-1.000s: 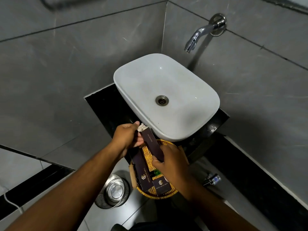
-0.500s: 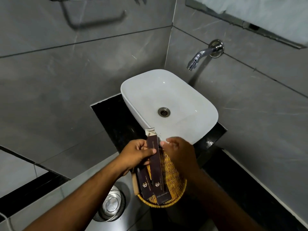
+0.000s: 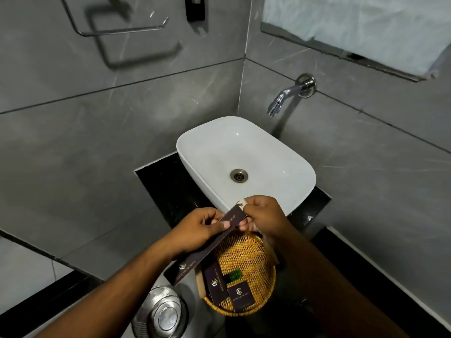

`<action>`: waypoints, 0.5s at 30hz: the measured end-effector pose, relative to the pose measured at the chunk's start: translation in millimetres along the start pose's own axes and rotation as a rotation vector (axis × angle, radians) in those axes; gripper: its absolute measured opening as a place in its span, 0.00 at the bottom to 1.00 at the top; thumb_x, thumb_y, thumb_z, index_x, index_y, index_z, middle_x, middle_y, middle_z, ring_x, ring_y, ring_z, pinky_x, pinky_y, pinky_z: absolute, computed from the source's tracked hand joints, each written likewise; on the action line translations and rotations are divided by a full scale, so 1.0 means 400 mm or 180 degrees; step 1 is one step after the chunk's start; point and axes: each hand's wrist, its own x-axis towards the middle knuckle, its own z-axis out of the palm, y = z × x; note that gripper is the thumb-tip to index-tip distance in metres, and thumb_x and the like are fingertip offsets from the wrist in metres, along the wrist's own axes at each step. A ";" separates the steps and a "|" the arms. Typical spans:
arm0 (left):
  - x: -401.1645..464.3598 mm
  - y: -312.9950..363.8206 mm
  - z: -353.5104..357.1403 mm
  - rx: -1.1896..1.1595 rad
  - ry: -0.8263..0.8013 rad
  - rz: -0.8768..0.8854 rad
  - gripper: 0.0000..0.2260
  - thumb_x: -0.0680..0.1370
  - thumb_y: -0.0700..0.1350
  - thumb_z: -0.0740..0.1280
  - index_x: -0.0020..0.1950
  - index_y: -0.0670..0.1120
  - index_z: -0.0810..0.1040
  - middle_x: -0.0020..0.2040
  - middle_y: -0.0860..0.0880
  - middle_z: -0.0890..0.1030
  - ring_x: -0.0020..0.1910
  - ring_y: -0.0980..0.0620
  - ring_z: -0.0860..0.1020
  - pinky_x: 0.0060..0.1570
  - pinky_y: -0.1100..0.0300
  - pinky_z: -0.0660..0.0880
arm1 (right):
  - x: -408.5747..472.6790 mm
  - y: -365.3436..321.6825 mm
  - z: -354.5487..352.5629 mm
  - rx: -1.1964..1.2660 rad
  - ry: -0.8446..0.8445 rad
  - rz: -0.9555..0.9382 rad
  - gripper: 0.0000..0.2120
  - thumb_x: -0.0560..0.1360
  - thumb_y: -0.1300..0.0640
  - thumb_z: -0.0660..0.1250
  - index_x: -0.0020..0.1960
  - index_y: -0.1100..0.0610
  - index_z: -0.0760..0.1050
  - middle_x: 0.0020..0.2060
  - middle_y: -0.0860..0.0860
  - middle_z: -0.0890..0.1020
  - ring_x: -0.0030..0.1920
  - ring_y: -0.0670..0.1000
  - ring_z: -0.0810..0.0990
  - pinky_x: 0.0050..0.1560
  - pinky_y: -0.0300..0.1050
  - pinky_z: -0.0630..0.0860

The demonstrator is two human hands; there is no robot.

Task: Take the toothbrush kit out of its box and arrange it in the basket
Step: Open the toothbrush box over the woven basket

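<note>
1. A person holds a long, dark toothbrush box (image 3: 210, 245) slantwise above a woven basket (image 3: 246, 254) on a black counter (image 3: 168, 189), just in front of a white basin (image 3: 246, 159).
2. The left hand (image 3: 197, 230) grips the box along its upper half, thumb pressed on the face; the right hand (image 3: 263, 213) pinches the pale flap at the far end, apparently working it open.
3. The box is slim and flat, deep purple-brown with a pale crest and lettering near its lower end, which hangs past the counter edge over a steel bin (image 3: 162, 313) on the floor.
4. Risk, judged from here: the box tilts down toward that bin, so a loose grip could send it, or contents sliding from a lower flap, off the counter.
5. A hard tug could tear the thin flap rather than open it.
6. Two similar dark boxes (image 3: 219, 284) and a green item (image 3: 234, 274) already crowd the near side of the basket, so a careless drop could knock them askew.
</note>
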 end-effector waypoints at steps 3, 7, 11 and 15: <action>0.012 0.029 -0.045 0.0334 -0.0478 0.0075 0.07 0.75 0.44 0.71 0.53 0.50 0.82 0.39 0.50 0.79 0.41 0.55 0.79 0.47 0.58 0.76 | -0.023 0.050 0.009 0.0870 0.0008 0.0283 0.07 0.78 0.66 0.62 0.46 0.65 0.78 0.30 0.56 0.82 0.27 0.48 0.79 0.26 0.38 0.77; 0.031 0.100 -0.119 0.1209 -0.1388 -0.0336 0.16 0.74 0.41 0.72 0.60 0.51 0.77 0.50 0.46 0.84 0.43 0.51 0.83 0.47 0.55 0.81 | -0.051 0.124 0.014 0.1853 0.0188 0.0426 0.09 0.77 0.68 0.57 0.45 0.67 0.76 0.33 0.60 0.80 0.27 0.49 0.78 0.26 0.39 0.76; 0.059 0.211 -0.131 0.2653 -0.1954 -0.0502 0.18 0.74 0.43 0.72 0.63 0.52 0.77 0.51 0.51 0.81 0.48 0.52 0.80 0.48 0.59 0.75 | -0.065 0.179 0.036 0.2451 0.0057 0.0922 0.11 0.77 0.62 0.57 0.43 0.65 0.77 0.30 0.58 0.82 0.28 0.51 0.80 0.28 0.42 0.78; 0.082 0.306 -0.093 0.3914 -0.2198 -0.0360 0.20 0.73 0.46 0.72 0.66 0.50 0.77 0.64 0.50 0.79 0.62 0.49 0.76 0.64 0.53 0.72 | -0.061 0.203 0.078 0.2637 -0.0135 0.1281 0.18 0.78 0.53 0.53 0.43 0.62 0.77 0.29 0.57 0.81 0.28 0.52 0.80 0.28 0.40 0.77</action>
